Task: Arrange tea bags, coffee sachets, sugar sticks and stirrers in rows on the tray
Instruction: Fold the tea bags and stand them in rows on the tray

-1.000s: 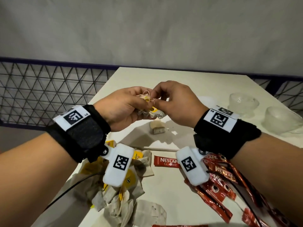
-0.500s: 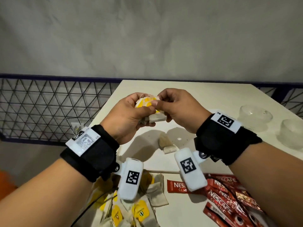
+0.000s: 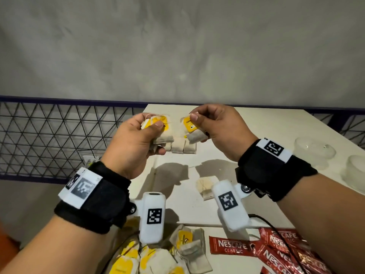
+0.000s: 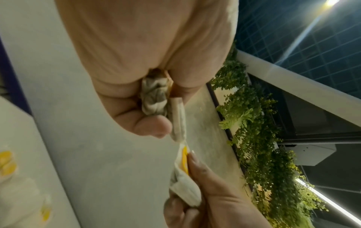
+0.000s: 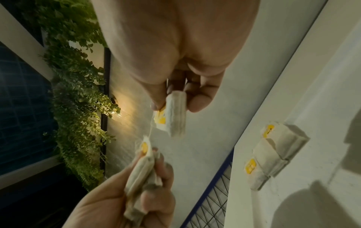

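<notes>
A bare grey wall and a wire mesh fence [image 3: 49, 135] stand behind the pale tabletop [image 3: 256, 123] you are working over.

You are in the tea-bag step. Your right hand [image 3: 219, 127] pinches one tea bag [image 3: 194, 133] between thumb and fingertips, yellow tag facing you. Your left hand [image 3: 134, 143] is curled round a small bunch of tea bags [image 3: 161, 131]. The two hands are held up, near each other but apart. In the right wrist view a thin string [image 5: 150, 128] seems to run from the single bag towards the bunch, so it may not be fully free; I cannot tell for sure.

Just below and beyond your hands, three tea bags [image 3: 179, 148] lie side by side on the tabletop, touching, a row begun. No raised tray rim is visible, so I cannot say where the tray ends.

Next, judging by this, bring the right hand down to the open end of that row and lay the bag flat, edge to edge with the last one, tag up. Check the string first, lest it drag the bunch.

Below your wrists sit a loose tea bag [image 3: 205, 187], a heap of tea bags [image 3: 158, 258] under the left wrist, and red coffee sachets [image 3: 276, 252] under the right, still unsorted. Two clear bowls [image 3: 316, 150] stand out beyond the right wrist.
</notes>
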Motion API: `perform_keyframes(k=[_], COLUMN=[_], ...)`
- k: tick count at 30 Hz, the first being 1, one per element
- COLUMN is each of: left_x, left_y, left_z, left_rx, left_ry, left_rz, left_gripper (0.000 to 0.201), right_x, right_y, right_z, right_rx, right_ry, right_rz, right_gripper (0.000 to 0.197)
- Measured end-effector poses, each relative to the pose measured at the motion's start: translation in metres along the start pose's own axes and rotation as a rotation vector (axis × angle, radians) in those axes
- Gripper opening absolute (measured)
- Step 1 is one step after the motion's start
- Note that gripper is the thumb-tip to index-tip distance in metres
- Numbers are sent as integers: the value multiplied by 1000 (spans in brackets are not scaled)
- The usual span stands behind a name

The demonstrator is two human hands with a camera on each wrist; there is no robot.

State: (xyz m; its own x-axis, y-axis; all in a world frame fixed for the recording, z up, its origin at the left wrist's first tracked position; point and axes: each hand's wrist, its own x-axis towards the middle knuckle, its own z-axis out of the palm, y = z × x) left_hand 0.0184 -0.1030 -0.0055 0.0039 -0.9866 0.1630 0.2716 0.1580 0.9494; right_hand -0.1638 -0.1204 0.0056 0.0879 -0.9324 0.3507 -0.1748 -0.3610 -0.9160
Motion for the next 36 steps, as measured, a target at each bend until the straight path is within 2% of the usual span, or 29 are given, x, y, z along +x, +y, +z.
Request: perform_keyframes(k=[3, 6, 9, 13, 15, 19, 28, 31, 36], left_x=[3, 2, -2, 1, 3, 6, 22, 24, 26], left_y=[6, 11, 15, 20, 21, 19, 29, 28, 26], left_z=[-11, -16, -9, -1, -2, -7, -46, -48, -46], left_rx=[21, 211, 423, 655, 665, 683, 719, 724, 728], left_ry=[49, -124, -315, -379, -380, -383, -173, -166, -197], left_rz=[30, 92, 104, 89, 95, 82, 77, 68, 66], left_gripper=[14, 13, 18, 18, 18, 16, 16, 16, 17], right_x=[4, 7, 9, 13, 17, 26, 70, 77, 86], right_y=[-2, -2, -6, -11, -12, -12, 28, 46, 68], right_z=[-5, -7, 0, 4, 1, 1, 32, 43, 55], right_rx=[-16, -80, -17, -69, -126, -257, -513, -592, -570], right_ry=[58, 66, -32, -94, -122, -268, -325, -366, -393], right_rz=[-10, -26, -31, -54, -54, 0, 171, 245, 332], right_gripper=[13, 11, 13, 14, 12, 5, 7, 5, 5])
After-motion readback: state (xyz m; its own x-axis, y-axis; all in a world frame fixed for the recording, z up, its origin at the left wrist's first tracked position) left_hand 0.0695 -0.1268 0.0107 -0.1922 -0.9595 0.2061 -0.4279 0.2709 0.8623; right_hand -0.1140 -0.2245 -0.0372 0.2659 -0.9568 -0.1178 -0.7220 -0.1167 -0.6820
